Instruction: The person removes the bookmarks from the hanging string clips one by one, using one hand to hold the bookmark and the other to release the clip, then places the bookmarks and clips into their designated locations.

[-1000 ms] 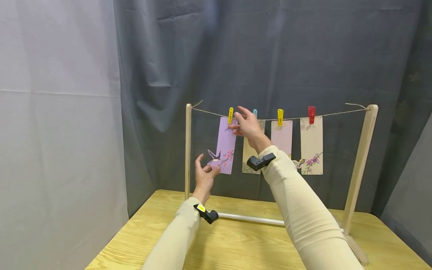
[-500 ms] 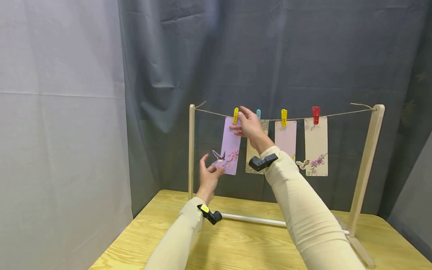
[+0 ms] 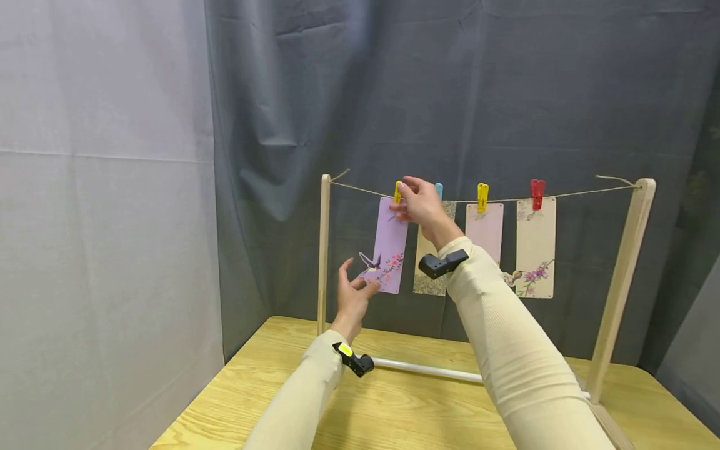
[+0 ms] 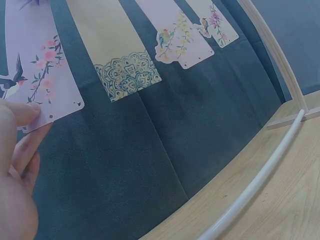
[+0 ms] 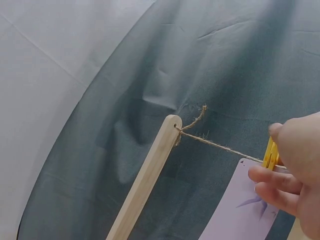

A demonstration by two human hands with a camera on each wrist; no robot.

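Observation:
A purple bookmark (image 3: 389, 247) with a swallow and pink blossoms hangs from the twine (image 3: 360, 188) at the left. My left hand (image 3: 353, 305) pinches its lower left corner between thumb and fingers, as the left wrist view shows. At its top edge sits a yellow clothespin (image 5: 270, 153). My right hand (image 3: 425, 205) pinches this clothespin, the thumb on its upper end and a finger behind. Other fingers of that hand lie in front of the bookmark's top.
Rightward along the twine hang a patterned beige bookmark (image 4: 127, 75) on a blue clothespin (image 3: 439, 189), a pink one (image 3: 485, 232) on a yellow clothespin, and a cream one (image 3: 536, 247) on a red clothespin (image 3: 537, 194). Wooden posts (image 3: 621, 281) and a white rod (image 3: 427, 370) frame them.
The right hand has closed in on the yellow clothespin and now pinches it. The left hand keeps the bookmark's lower corner. The whole head view has shifted slightly.

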